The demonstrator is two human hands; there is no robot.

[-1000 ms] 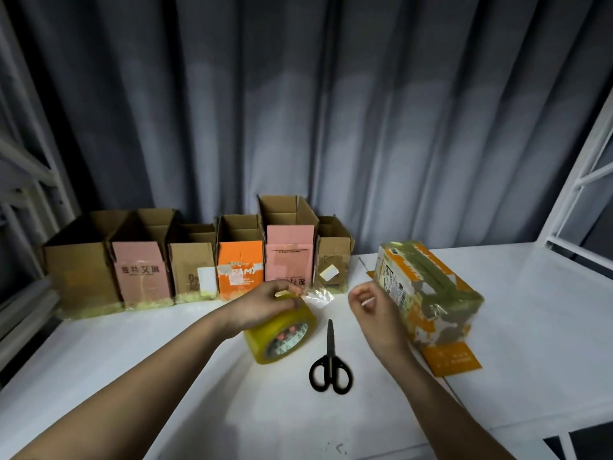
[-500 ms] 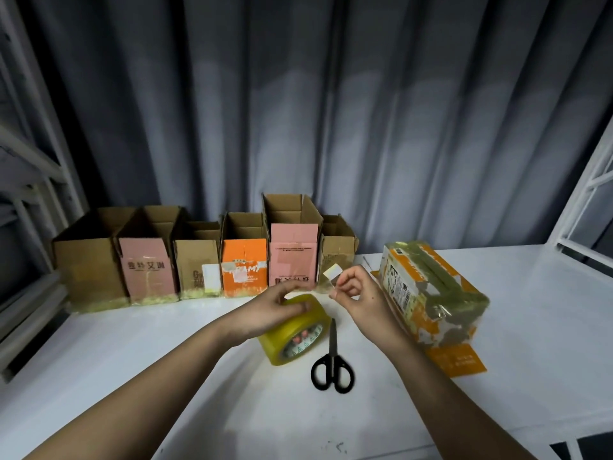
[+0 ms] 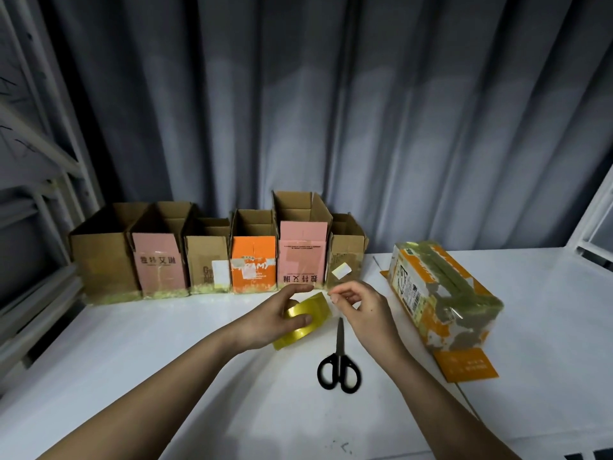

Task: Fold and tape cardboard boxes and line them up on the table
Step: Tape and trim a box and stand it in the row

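- Cardboard boxes: six open-topped boxes (image 3: 215, 250) stand upright in a row at the back of the white table (image 3: 132, 376), side by side against the grey curtain (image 3: 331, 111).
- From the far end of the row toward the scissors (image 3: 339, 366): a plain brown box, a pink-fronted one, a brown one with a white label, an orange one, a taller pink one, and a small brown one with a white label.
- A seventh box, the orange and white box (image 3: 438, 293), lies on its side to the right of the scissors, well apart from the row. It is wrapped in yellowish tape, and an orange flap lies flat on the table at its near end.
- The roll of tape (image 3: 305, 322), yellow, sits just left of the scissors' blades, tilted, in front of the taller pink box.
- The left hand (image 3: 275, 318) grips the roll, thumb over its upper edge and fingers curled round its side.
- The right hand (image 3: 361, 310) is above the scissors' tips, thumb and forefinger pressed together at the roll's upper edge. Whether they pinch the tape's loose end, I cannot tell.
- The scissors, black-handled, lie closed on the table, tips pointing toward the row.
- White shelf frames (image 3: 39, 154) stand left of the row.
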